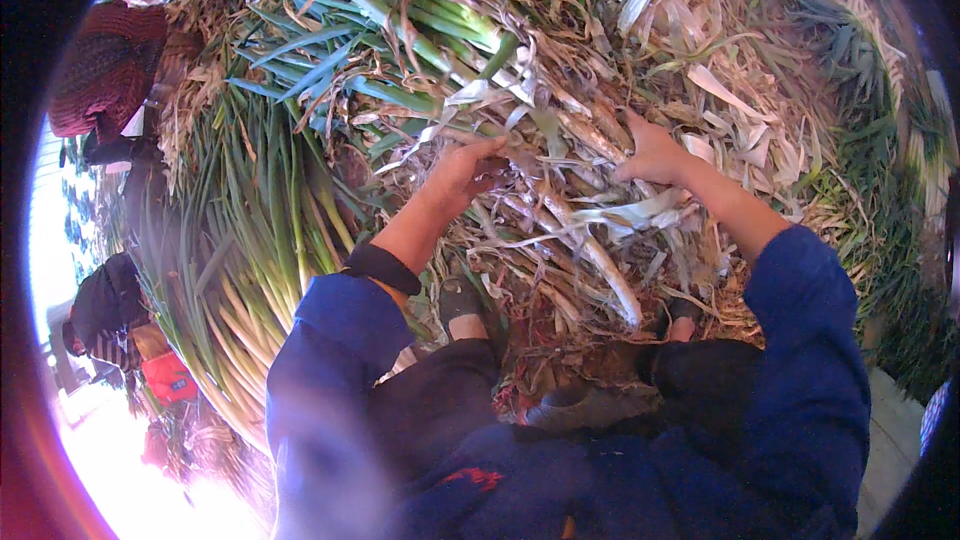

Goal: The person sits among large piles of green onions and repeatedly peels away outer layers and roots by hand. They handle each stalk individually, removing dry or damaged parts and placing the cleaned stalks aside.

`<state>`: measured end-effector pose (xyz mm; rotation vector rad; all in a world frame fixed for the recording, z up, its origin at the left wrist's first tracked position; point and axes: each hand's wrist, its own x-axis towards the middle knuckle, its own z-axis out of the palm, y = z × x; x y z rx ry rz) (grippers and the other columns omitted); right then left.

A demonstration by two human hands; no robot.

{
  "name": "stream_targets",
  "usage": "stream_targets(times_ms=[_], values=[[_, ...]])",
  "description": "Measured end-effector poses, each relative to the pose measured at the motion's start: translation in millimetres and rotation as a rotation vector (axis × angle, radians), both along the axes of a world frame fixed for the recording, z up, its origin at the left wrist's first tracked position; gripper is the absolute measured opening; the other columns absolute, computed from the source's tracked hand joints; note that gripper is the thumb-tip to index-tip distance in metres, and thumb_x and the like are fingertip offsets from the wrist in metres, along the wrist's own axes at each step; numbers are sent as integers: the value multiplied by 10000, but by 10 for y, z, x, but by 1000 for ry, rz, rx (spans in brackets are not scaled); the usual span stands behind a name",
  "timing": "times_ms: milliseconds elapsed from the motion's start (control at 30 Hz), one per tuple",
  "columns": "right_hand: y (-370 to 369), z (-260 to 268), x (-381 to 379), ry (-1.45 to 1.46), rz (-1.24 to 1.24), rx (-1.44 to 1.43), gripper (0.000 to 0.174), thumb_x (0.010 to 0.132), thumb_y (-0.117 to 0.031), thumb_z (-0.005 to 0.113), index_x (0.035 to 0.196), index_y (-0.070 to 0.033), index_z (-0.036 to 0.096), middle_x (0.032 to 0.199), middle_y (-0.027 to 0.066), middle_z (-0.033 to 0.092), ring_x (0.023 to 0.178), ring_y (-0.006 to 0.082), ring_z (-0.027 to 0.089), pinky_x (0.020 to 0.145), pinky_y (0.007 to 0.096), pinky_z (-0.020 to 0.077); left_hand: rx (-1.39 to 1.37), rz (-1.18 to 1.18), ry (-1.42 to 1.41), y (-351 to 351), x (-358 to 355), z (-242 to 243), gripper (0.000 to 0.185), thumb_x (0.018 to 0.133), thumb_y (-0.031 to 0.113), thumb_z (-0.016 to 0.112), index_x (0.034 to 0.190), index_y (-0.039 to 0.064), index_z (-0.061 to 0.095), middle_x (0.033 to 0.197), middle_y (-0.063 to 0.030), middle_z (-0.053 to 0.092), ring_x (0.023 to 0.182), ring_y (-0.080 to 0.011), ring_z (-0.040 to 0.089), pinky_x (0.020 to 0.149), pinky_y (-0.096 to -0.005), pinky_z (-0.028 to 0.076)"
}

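Observation:
A heap of long green onions with dry, papery outer leaves (592, 232) lies between my feet and beyond. My left hand (461, 176) is at the near side of the heap, fingers curled by the stalks; whether it grips one is not plain. To its right my right hand (652, 150) rests on the dirty pale stalks, thumb and fingers spread around them. Green leaves of the unpeeled onions (315, 60) fan out at the upper left. Several cleaner green onions with pale stems (255, 300) lie together left of my left arm.
Loose dry husks (705, 30) are piled at the upper right. More green onion leaves (892, 187) line the right side. People sit at the left, one in a dark red knitted garment (105, 67), another in dark clothing (109, 300). My shoes (461, 300) stand under the heap's near edge.

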<state>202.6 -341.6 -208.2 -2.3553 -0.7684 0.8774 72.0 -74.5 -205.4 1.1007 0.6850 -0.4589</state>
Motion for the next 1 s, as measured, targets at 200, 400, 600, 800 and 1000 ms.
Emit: stream_targets(times_ms=[200, 400, 600, 800, 1000], values=[[130, 697, -110, 138, -125, 232, 695, 528, -230, 668, 1102, 72, 419, 975, 227, 546, 923, 288, 527, 837, 324, 399, -277, 197, -61, -121, 157, 262, 393, 822, 372, 511, 1090, 85, 493, 1009, -97, 575, 914, -251, 550, 848, -427, 397], [239, 1261, -248, 16, -115, 516, 596, 553, -239, 671, 1012, 73, 454, 931, 219, 555, 887, 275, 542, 801, 333, 413, -417, 349, -274, -42, 305, 570, 476, 791, 387, 545, 1148, 90, 442, 1144, -142, 485, 1037, -295, 469, 883, -484, 345], [723, 975, -307, 78, -251, 402, 736, 567, -443, 733, 1037, 60, 474, 1000, 222, 548, 922, 279, 542, 815, 348, 412, -233, 465, -374, 548, 330, 566, 405, 764, 307, 611, 1099, 113, 490, 1054, -101, 533, 945, -263, 508, 830, -433, 398], [739, 683, -108, 322, -341, 398, 353, 655, -305, 687, 780, 4, 573, 687, 65, 573, 613, 134, 518, 592, 294, 430, 49, 319, -82, 541, 101, 177, 384, 781, 290, 612, 1063, 53, 502, 984, -81, 510, 881, -222, 520, 694, -394, 479], [404, 600, -263, 143, -264, 300, 366, 619, -190, 638, 881, 50, 552, 736, 121, 596, 641, 188, 552, 621, 316, 449, 80, 395, 45, 466, 44, 247, 339, 762, 250, 629, 1027, 97, 485, 986, -89, 506, 864, -238, 516, 722, -442, 436]])
